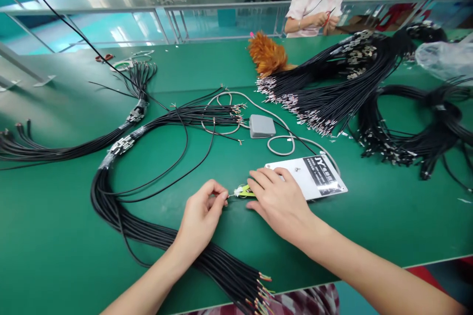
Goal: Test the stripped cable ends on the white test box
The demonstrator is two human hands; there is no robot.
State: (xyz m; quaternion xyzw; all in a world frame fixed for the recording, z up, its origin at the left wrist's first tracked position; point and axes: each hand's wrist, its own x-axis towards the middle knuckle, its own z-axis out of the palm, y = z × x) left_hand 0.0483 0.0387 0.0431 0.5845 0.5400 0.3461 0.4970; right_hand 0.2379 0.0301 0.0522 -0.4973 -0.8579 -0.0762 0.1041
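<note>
Green tabletop [369, 241], clock positions from mid-view: orange duster [266, 54], one o'clock; fanned black cables [332, 96], two; coiled cables [439, 123], three; labelled pale plate [298, 174], four; curved cable bundle [144, 226], eight; second bundle [74, 150], nine; grey box [262, 126] near centre.

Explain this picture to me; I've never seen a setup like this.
No machine arm here: these are a person's bare hands, seen from a camera worn on the head, looking forward and down. On the green table lie bundles of black cables, a grey box and a labelled plate. The left hand pinches a thin strand beside a yellow-green piece. The right hand lies over that piece; its grip is hidden. Across the table sits a co-worker.
</note>
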